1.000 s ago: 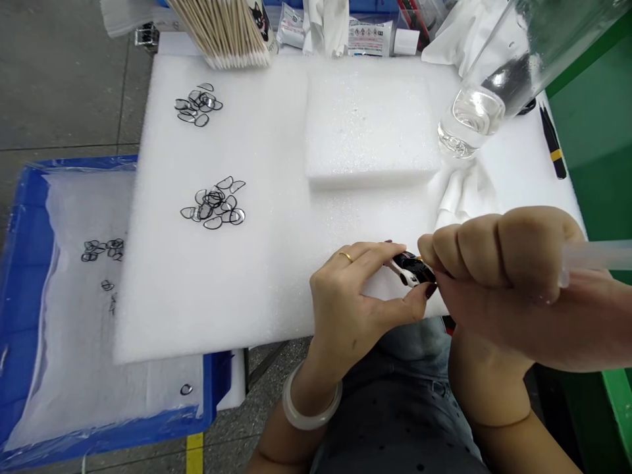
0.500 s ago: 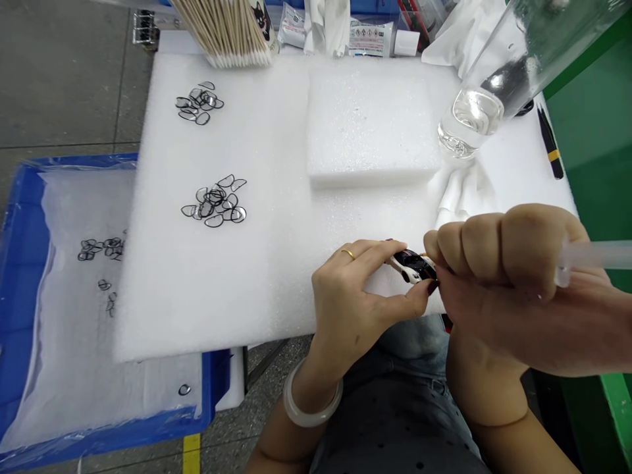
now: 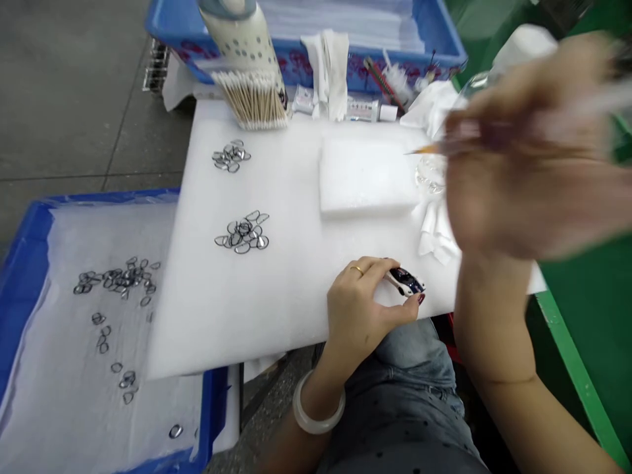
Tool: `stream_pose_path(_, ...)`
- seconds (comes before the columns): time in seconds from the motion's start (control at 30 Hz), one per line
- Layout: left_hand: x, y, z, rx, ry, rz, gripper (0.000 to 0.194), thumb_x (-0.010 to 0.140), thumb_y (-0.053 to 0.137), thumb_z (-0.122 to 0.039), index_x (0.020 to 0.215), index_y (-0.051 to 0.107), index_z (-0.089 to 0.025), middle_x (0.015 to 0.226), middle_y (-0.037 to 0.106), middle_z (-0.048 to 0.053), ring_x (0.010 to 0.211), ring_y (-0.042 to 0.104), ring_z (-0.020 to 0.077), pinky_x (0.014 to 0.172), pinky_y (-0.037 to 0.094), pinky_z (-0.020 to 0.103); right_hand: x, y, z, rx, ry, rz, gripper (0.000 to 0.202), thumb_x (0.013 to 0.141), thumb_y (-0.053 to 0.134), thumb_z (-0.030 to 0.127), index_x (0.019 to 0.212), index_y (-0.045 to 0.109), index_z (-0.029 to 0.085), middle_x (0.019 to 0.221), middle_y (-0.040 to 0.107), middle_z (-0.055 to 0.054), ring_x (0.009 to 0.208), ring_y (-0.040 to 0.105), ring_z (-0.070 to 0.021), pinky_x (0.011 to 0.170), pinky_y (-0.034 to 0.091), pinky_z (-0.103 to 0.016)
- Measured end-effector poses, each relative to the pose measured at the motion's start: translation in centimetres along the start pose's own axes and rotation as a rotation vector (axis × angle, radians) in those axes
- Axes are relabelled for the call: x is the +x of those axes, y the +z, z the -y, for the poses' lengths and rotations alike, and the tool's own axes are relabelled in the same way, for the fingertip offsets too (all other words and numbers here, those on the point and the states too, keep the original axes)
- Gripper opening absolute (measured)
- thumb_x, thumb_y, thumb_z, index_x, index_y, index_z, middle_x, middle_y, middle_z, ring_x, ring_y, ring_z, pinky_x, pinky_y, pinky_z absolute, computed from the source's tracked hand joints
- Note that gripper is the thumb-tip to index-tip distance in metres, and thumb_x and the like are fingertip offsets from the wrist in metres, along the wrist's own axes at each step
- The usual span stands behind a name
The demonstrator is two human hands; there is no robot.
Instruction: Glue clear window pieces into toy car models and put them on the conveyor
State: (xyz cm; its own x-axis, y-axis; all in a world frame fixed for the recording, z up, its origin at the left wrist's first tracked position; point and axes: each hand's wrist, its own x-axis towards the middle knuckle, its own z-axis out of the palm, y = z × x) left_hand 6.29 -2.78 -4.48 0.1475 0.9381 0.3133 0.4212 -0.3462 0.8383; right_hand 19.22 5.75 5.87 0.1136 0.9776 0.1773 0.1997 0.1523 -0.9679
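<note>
Between the thumb and fingers of my left hand [image 3: 363, 299] is a small white and dark toy car [image 3: 405, 282], held over the front right part of the white foam sheet [image 3: 291, 289]. Raised at the right, my right hand [image 3: 523, 164] is blurred and closed around a thin brush [image 3: 429, 149] with a pointed orange tip aimed left. That tip is near the right side of a white foam block [image 3: 368, 174]. Two piles of small black-rimmed clear pieces [image 3: 243, 234] lie on the left of the sheet.
Cotton swabs [image 3: 254, 99] and a dotted bottle [image 3: 241, 39] stand at the back. A blue bin [image 3: 444, 39] is behind them, beside tubes and white cloths [image 3: 328, 72]. At left, a blue tray [image 3: 29, 243] holds more black-rimmed pieces. White cloth [image 3: 437, 230] lies right of the block.
My right hand has lifted up and away from the car, bringing the brush tip into view. My left hand still holds the car. The view has shifted, showing more of the back.
</note>
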Motion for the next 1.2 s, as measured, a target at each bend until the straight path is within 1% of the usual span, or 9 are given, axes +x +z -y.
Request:
stream_pose_path(0.17, -0.3, -0.4, 0.3, 0.097, 0.056, 0.111, 0.042, 0.061, 0.079, -0.022, 0.101, 0.067, -0.02, 0.106, 0.07, 0.006, 0.096, 0.066, 0.0264, 0.083, 0.056, 0.043, 3.7, 3.3, -3.7, 0.137, -0.082, 0.088, 0.035, 0.089, 0.038, 0.047, 0.086, 0.06, 0.02, 0.093, 0.068, -0.006, 0.097, 0.067, -0.0202, 0.096, 0.052, -0.038)
stream_pose_path(0.3, -0.5, -0.5, 0.4, 0.178, 0.09, 0.182, 0.047, 0.059, 0.081, -0.022, 0.103, 0.063, -0.022, 0.111, 0.069, 0.007, 0.098, 0.064, 0.0288, 0.082, 0.056, 0.044, 0.5, -1.7, -4.4, 0.065, -0.139, -0.124, 0.032, 0.08, 0.058, 0.046, 0.1, 0.061, 0.022, 0.103, 0.067, -0.004, 0.103, 0.065, -0.0185, 0.097, 0.05, -0.036)
stream_pose_path(0.47, -0.8, -0.3, 0.9, 0.248, 0.144, 0.142, 0.048, 0.067, 0.075, -0.016, 0.111, 0.058, -0.021, 0.119, 0.066, 0.009, 0.105, 0.062, 0.0297, 0.086, 0.056, 0.045, -1.1, -8.2, -6.6, -0.435, 0.158, -0.464, 0.024, 0.08, 0.048, 0.043, 0.075, 0.056, 0.021, 0.072, 0.059, -0.002, 0.069, 0.057, -0.016, 0.071, 0.046, -0.031)
stream_pose_path(0.67, -0.9, 0.0, 1.0, 0.236, 0.111, 0.127, 0.046, 0.073, 0.071, -0.013, 0.116, 0.057, -0.02, 0.126, 0.063, 0.011, 0.113, 0.059, 0.0308, 0.088, 0.057, 0.046, 0.3, -8.2, -9.3, -0.58, 0.289, -0.304, 0.016, 0.059, 0.067, 0.031, 0.056, 0.056, 0.019, 0.057, 0.054, -0.002, 0.062, 0.048, -0.0166, 0.061, 0.036, -0.029)
stream_pose_path(0.83, -0.8, -0.2, -0.1, 0.149, 0.046, 0.17, 0.053, 0.067, 0.082, -0.022, 0.116, 0.059, -0.02, 0.131, 0.059, 0.013, 0.12, 0.056, 0.0332, 0.096, 0.053, 0.05, -0.8, -10.0, -9.0, -0.405, 0.314, -0.248, 0.023, 0.073, 0.045, 0.043, 0.064, 0.049, 0.022, 0.056, 0.049, -0.001, 0.053, 0.045, -0.016, 0.05, 0.039, -0.03)
stream_pose_path(0.93, 0.3, -2.1, 0.2, 0.094, 0.043, 0.176, 0.054, 0.072, 0.082, -0.03, 0.121, 0.06, -0.022, 0.132, 0.061, 0.01, 0.122, 0.056, 0.0283, 0.099, 0.053, 0.044, -2.3, -12.3, -9.9, -0.354, 0.329, -0.268, 0.025, 0.074, 0.056, 0.045, 0.062, 0.048, 0.024, 0.057, 0.049, -0.001, 0.052, 0.043, -0.0173, 0.045, 0.033, -0.032)
stream_pose_path(1.03, 1.8, -5.8, 2.0, 0.328, -0.021, 0.028, 0.023, 0.087, 0.068, -0.026, 0.111, 0.069, -0.027, 0.11, 0.072, 0.002, 0.105, 0.066, 0.0213, 0.093, 0.053, 0.037, -3.5, -14.9, -10.7, -0.338, 0.31, -0.403, 0.017, 0.074, 0.066, 0.045, 0.07, 0.059, 0.03, 0.068, 0.058, -0.004, 0.062, 0.051, -0.024, 0.049, 0.036, -0.037)
stream_pose_path(1.13, 2.8, -9.1, 4.3, 0.607, -0.228, -0.25, 0.022, 0.093, 0.057, -0.025, 0.107, 0.072, -0.02, 0.111, 0.073, 0.009, 0.102, 0.065, 0.0298, 0.09, 0.051, 0.046, -3.6, -16.3, -9.9, -0.215, 0.072, -0.657, 0.012, 0.079, 0.06, 0.045, 0.072, 0.059, 0.036, 0.085, 0.064, -0.005, 0.075, 0.056, -0.0291, 0.063, 0.043, -0.046)
stream_pose_path(1.2, 3.1, -10.1, 5.6, 0.659, -0.276, -0.297, 0.025, 0.091, 0.059, -0.03, 0.107, 0.073, -0.016, 0.109, 0.072, 0.014, 0.098, 0.064, 0.036, 0.085, 0.049, 0.051, -2.6, -16.2, -8.1, -0.089, -0.185, -0.785, 0.027, 0.08, 0.058, 0.048, 0.061, 0.048, 0.033, 0.07, 0.056, -0.005, 0.062, 0.051, -0.0264, 0.061, 0.041, -0.047)
